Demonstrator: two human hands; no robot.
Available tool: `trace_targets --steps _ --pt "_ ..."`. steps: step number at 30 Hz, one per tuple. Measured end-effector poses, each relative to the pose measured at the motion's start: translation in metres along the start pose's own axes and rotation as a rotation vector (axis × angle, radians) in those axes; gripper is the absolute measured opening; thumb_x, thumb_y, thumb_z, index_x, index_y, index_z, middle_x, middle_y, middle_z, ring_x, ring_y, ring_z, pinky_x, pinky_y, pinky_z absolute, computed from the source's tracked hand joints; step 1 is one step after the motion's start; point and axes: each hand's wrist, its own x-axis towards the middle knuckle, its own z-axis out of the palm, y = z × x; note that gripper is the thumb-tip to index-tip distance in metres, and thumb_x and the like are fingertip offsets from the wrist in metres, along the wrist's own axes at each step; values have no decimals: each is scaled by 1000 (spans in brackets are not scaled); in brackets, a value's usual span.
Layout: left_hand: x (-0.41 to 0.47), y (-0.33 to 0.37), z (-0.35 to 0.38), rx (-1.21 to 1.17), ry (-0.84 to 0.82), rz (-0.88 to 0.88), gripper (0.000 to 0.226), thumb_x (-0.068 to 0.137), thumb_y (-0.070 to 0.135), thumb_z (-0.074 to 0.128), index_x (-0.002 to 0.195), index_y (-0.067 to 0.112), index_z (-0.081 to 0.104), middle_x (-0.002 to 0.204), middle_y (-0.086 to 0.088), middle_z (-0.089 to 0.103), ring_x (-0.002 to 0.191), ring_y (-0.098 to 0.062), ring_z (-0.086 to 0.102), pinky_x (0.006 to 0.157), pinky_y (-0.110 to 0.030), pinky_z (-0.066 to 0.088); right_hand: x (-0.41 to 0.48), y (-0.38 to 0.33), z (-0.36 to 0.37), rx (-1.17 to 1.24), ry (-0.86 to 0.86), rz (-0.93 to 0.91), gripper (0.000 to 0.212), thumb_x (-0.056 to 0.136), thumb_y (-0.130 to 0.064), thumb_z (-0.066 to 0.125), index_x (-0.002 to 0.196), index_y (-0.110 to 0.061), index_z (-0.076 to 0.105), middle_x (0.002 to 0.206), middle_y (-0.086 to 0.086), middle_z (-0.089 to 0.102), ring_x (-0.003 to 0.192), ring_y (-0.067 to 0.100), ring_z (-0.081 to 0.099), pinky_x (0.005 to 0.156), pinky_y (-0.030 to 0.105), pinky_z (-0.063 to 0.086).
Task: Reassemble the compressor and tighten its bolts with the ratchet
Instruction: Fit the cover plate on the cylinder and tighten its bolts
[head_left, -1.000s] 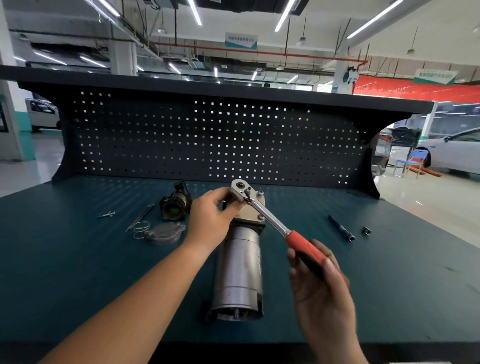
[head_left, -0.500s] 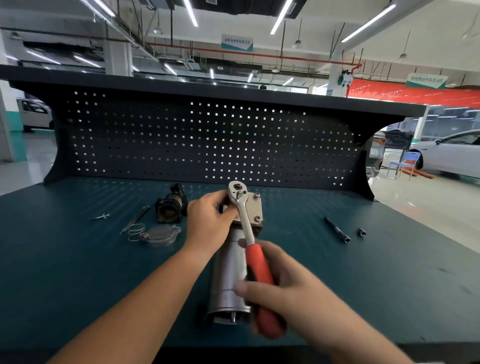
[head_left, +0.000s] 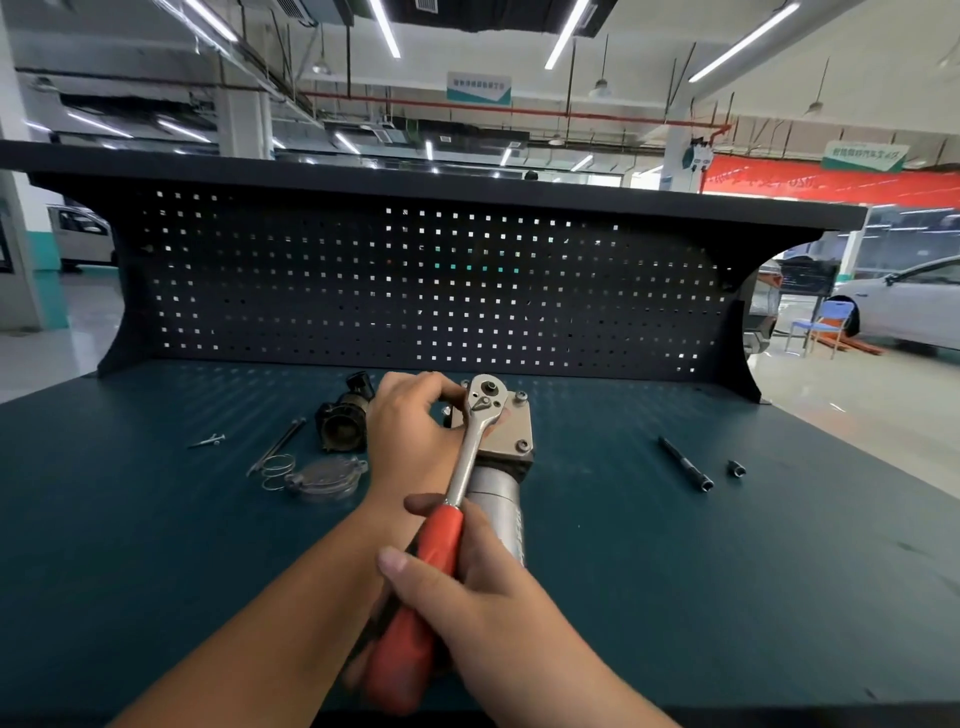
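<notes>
Tightening appears under way: the right hand (head_left: 498, 613) grasps the ratchet (head_left: 439, 545) handle, pointing to 6 o'clock; the left hand (head_left: 410, 436) clasps the compressor (head_left: 511, 428), centred on the bench (head_left: 675, 571), at its 12 o'clock end. Next move, as judged: swing the handle, keeping the head seated.

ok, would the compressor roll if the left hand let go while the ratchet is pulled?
The compressor lies on its side on a round barrel, so a sideways pull on the ratchet could roll it. Its squarish end block may check that. It looks solid metal, likely heavy for its size. The left hand grips that end.
</notes>
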Motion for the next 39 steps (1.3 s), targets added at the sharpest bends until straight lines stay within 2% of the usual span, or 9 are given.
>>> trace_targets --steps 2,6,9,15,20,25,30,35,39 --pt "3 -4 0 -5 -32 -26 28 59 26 89 62 24 62 68 23 46 74 -13 54 68 -33 46 -4 -5 -12 -89 0 38 30 88 -21 65 111 -28 48 78 3 60 67 12 62 74 29 55" --pt "8 -13 -8 -46 -125 -43 36 65 13 82 59 37 56 61 23 52 68 6 52 61 -8 36 -11 -32 -48 -270 6 87 47 69 -47 72 107 -22 58 51 -14 56 47 -1 53 47 13 43" --pt "15 -15 -15 -112 -249 -73 26 69 16 80 65 35 63 67 19 58 66 9 51 60 -6 36 -9 -62 -87 -584 -92 158 45 71 -41 68 106 -15 57 48 -10 54 40 5 51 39 19 44" --pt "21 -16 -19 -151 -373 -106 15 72 24 79 78 13 72 74 9 64 58 10 48 56 -7 34 30 -103 -153 -1287 168 -34 13 82 -25 69 84 -34 60 73 -12 64 64 3 57 58 15 43" --pt "10 -16 -18 -209 -355 -93 13 74 19 77 78 28 68 76 13 66 69 8 55 65 -6 38 27 -80 -157 -1370 91 -49 15 81 -35 71 79 -40 57 76 -15 61 66 -8 54 61 10 41" --pt "-2 -16 -17 -238 -317 -34 31 79 10 73 82 39 61 84 17 64 82 12 56 72 -2 35 3 -47 -121 -851 -102 12 24 71 -30 82 83 -17 67 70 -8 67 58 2 59 60 21 51" --pt "-5 -15 -9 -152 -219 -29 40 72 10 79 81 43 58 83 23 59 87 9 54 75 -3 36 12 -12 -55 -233 -78 11 20 53 -40 74 60 -26 62 54 -8 47 47 5 44 47 17 38" --pt "-5 -13 0 -84 -60 -124 26 66 28 84 72 31 59 77 17 55 76 2 54 67 -4 36 25 -4 -9 7 56 13 22 84 -31 68 64 -23 63 49 -11 55 45 0 51 46 13 39" --pt "-2 -14 1 -122 -71 -116 27 67 25 84 65 37 60 71 19 57 73 2 55 65 -5 37 25 -2 -4 95 71 26 18 80 -34 72 72 -21 63 55 -7 59 48 5 56 48 17 43"
